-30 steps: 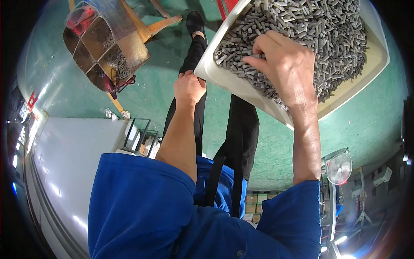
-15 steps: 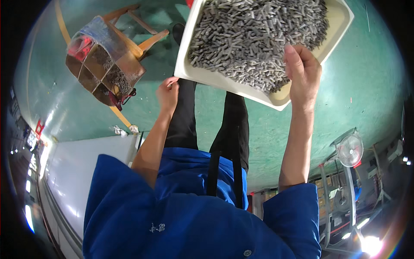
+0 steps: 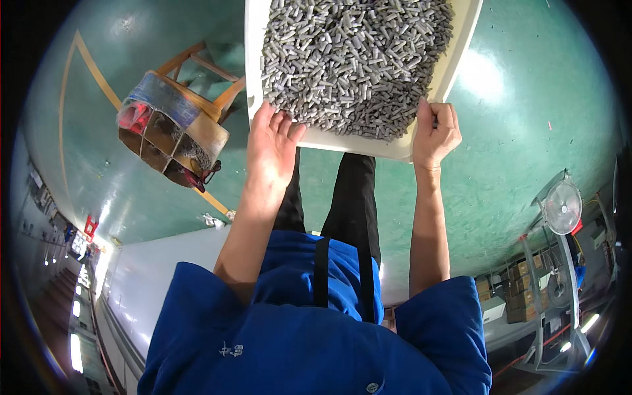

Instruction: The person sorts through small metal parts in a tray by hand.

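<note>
A cream plastic tray (image 3: pixel 253 79) full of short grey rod-shaped pieces (image 3: pixel 355 59) fills the top middle. At its near left corner lies my left hand (image 3: pixel 271 145), palm turned up and fingers spread, the tips over the rim beside the pieces. I see nothing in that palm. My right hand (image 3: pixel 437 138) is at the near right corner, its fingers curled in and the thumb raised along them. What those fingers hold, if anything, is hidden; whether they grip the rim I cannot tell.
Left of the tray, a wooden stool (image 3: pixel 227 95) carries a divided cardboard box (image 3: pixel 172 131) with grey pieces and red items in its compartments. A white panel (image 3: pixel 164 263) stands lower left. At right are a fan (image 3: pixel 563 205) and stacked cartons (image 3: pixel 523 289). Green floor (image 3: pixel 507 138) surrounds the tray.
My left hand has gone from closed beside the tray's left corner to open at its near rim. My right hand has come down from above the pieces. The tray appears farther left in view.
</note>
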Available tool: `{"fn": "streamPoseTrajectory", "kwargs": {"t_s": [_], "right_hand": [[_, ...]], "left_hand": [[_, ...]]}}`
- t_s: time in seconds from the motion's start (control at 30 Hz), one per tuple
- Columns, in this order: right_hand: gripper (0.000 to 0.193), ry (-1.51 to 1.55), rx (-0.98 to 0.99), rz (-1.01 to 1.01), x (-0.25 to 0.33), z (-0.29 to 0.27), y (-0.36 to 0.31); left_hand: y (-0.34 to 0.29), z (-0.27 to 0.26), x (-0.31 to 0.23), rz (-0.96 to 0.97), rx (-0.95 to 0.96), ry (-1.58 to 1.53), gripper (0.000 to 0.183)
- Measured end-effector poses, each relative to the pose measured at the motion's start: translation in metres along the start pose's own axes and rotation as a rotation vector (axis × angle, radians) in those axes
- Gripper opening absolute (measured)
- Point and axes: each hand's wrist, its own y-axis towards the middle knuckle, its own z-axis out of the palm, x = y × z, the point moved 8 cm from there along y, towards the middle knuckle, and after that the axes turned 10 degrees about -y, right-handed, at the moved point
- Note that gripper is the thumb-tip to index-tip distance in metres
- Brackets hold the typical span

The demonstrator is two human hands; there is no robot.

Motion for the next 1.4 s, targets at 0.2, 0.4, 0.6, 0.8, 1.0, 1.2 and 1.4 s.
{"fn": "streamPoseTrajectory", "kwargs": {"t_s": [0.2, 0.4, 0.6, 0.8, 1.0, 1.2, 1.4], "right_hand": [[0.021, -0.001, -0.032, -0.009, -0.02, -0.005, 0.027], [0.021, 0.003, -0.047, -0.037, -0.024, -0.004, 0.029], [0.022, -0.005, -0.047, -0.041, -0.018, -0.008, 0.028], [0.02, -0.008, -0.074, -0.056, -0.011, -0.015, 0.023], [0.021, -0.004, -0.064, -0.051, -0.008, -0.023, 0.019], [0.021, -0.041, -0.065, -0.03, -0.017, -0.038, 0.009], [0.02, -0.013, -0.077, -0.034, -0.016, -0.053, 0.023]], "left_hand": [[0.01, 0.051, 0.021, -0.097, 0.041, 0.029, 0.068], [0.032, 0.057, 0.033, -0.142, 0.146, -0.01, 0.072], [0.042, 0.077, 0.035, -0.184, 0.355, -0.226, 0.066], [0.033, 0.092, 0.033, -0.155, 0.439, -0.246, 0.061], [0.011, 0.103, 0.032, -0.164, 0.435, -0.245, 0.054], [-0.033, 0.151, 0.016, -0.079, 0.443, -0.035, 0.052], [-0.076, 0.223, 0.002, -0.162, 0.739, 0.16, 0.057]]}}
